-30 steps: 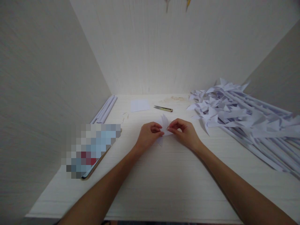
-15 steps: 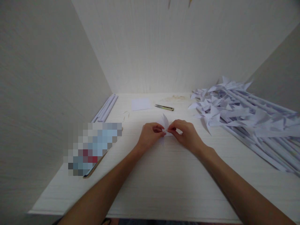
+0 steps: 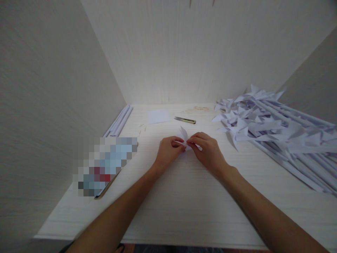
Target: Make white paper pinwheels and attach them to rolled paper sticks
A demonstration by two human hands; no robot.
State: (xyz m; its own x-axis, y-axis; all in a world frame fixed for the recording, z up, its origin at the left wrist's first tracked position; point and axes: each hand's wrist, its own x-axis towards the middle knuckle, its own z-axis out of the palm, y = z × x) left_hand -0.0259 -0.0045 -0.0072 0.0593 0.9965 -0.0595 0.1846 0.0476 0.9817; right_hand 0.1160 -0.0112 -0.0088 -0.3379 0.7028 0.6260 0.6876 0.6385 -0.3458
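Note:
A small white paper pinwheel is between my hands at the middle of the table, one curved blade pointing up and away. My left hand pinches it near the centre from the left, thumb and fingers closed. From the right, my right hand grips the same paper with its fingertips together. The fingers cover most of the pinwheel's middle. Just beyond lies a pair of thread snips, blades to the left. A flat square of white paper rests left of the snips.
White paper pinwheels on rolled paper sticks are heaped on the right. Several paper rolls lie along the left wall. A pixelated flat object sits at the left. Small scraps lie near the back wall.
My right hand's fingers have shifted slightly left and up against the pinwheel's centre. The upright blade leans a little more to the left. My left hand stays nearly in place.

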